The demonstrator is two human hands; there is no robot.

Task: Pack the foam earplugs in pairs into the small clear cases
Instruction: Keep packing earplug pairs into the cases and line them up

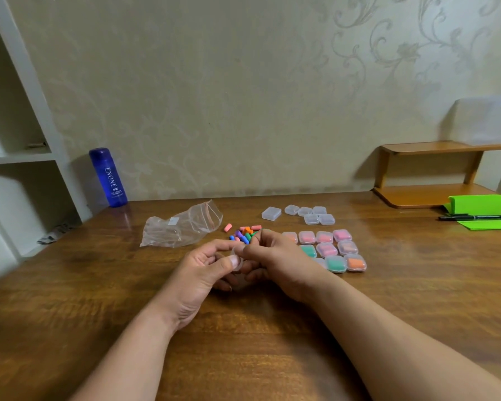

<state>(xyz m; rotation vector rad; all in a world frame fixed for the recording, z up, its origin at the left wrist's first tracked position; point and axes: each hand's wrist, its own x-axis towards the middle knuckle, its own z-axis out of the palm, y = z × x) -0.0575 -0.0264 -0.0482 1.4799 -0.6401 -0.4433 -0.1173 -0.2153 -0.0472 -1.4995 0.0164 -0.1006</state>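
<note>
Both hands meet over the middle of the table around one small clear case (237, 257). My left hand (206, 270) grips it with thumb and curled fingers. My right hand (275, 261) pinches at its upper edge; I cannot tell what is inside it. Just behind the hands lies a small heap of loose foam earplugs (245, 233) in pink, orange, blue, purple and green, with one pink earplug (228, 227) apart to the left. Right of my right hand, several filled cases (334, 250) stand in rows. Several empty clear cases (313, 214) sit farther back.
A crumpled clear zip bag (180, 228) lies left of the earplugs. A blue bottle (108, 177) stands at the back left by a white shelf unit (18, 157). At the far right are a wooden shelf (434, 169), green paper (480, 209) and a black pen (475, 217).
</note>
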